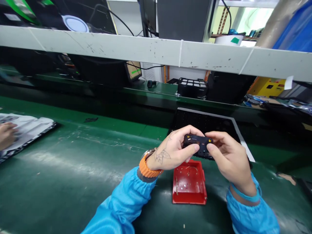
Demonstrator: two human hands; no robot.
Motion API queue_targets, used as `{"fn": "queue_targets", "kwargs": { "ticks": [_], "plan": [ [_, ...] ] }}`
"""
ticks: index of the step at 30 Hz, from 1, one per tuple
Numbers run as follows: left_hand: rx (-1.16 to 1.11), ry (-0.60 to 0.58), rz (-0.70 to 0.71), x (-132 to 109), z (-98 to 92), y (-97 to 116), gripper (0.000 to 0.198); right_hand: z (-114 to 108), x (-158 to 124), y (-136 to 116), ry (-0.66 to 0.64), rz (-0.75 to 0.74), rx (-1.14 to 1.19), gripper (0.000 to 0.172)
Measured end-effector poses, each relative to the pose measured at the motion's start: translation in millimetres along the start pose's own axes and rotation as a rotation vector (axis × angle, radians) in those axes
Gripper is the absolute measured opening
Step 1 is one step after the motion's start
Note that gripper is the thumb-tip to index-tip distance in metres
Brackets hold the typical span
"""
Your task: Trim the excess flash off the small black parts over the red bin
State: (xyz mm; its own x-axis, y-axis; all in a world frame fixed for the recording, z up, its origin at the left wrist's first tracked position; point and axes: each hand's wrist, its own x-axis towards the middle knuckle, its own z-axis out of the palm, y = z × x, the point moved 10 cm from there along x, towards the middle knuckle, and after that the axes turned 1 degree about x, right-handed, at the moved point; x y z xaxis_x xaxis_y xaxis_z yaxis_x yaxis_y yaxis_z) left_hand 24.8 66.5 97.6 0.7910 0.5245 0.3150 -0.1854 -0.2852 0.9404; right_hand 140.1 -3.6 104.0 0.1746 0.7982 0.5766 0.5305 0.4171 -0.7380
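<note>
A small black plastic part (pixel 200 140) with yellow spots near its two ends is held up between my hands. My left hand (pixel 175 146) grips its left end, thumb in front and fingers behind. At the other end, my right hand (pixel 227 154) pinches it between thumb and forefinger. The part's exact kind cannot be made out. Below my hands sits a red plastic bin (pixel 189 185) with a few tiny bits and thin strands inside. Behind the hands lies a flat black panel (pixel 209 122) with a pale border, partly covered by them.
On the left, another person's hand (pixel 7 135) rests over a white-and-black panel (pixel 31 126). A grey shelf beam (pixel 156 53) crosses above the green worktop (pixel 85 182). Farther back stand a black case (pixel 192 87) and a small monitor (pixel 133 71).
</note>
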Motion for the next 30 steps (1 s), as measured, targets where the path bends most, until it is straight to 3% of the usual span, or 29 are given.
{"fn": "queue_targets", "kwargs": {
  "ticks": [4,8,14,19,22,26,28,30],
  "plan": [
    [-0.069,-0.009,-0.002,0.4,4.8,-4.3,0.027,-6.8,2.4,2.1,0.020,0.022,-0.014,0.005],
    [-0.139,0.001,-0.027,-0.8,6.0,-8.5,0.028,-12.9,2.9,2.3,0.030,0.037,-0.033,0.005],
    [-0.072,-0.001,-0.010,-5.4,11.3,-6.5,0.023,-13.8,2.5,-0.5,0.000,0.050,-0.024,0.005],
    [-0.040,-0.074,-0.047,-11.1,13.6,-7.7,0.030,-18.6,1.9,-1.3,-0.021,0.055,-0.051,0.004],
    [0.176,-0.217,-0.104,-15.1,21.3,-18.1,0.032,-28.8,1.8,-1.8,0.025,0.048,-0.076,0.005],
    [0.624,-0.434,-0.068,-19.5,41.1,-37.1,0.018,-38.4,2.2,-1.7,0.074,0.043,-0.099,0.006],
    [0.731,-0.474,-0.062,-18.8,47.4,-44.2,0.010,-39.2,2.8,-1.1,0.074,0.045,-0.107,0.006],
    [0.727,-0.429,-0.083,-14.8,45.2,-44.7,0.013,-38.5,3.4,-0.9,0.068,0.041,-0.110,0.005]
  ]
}}
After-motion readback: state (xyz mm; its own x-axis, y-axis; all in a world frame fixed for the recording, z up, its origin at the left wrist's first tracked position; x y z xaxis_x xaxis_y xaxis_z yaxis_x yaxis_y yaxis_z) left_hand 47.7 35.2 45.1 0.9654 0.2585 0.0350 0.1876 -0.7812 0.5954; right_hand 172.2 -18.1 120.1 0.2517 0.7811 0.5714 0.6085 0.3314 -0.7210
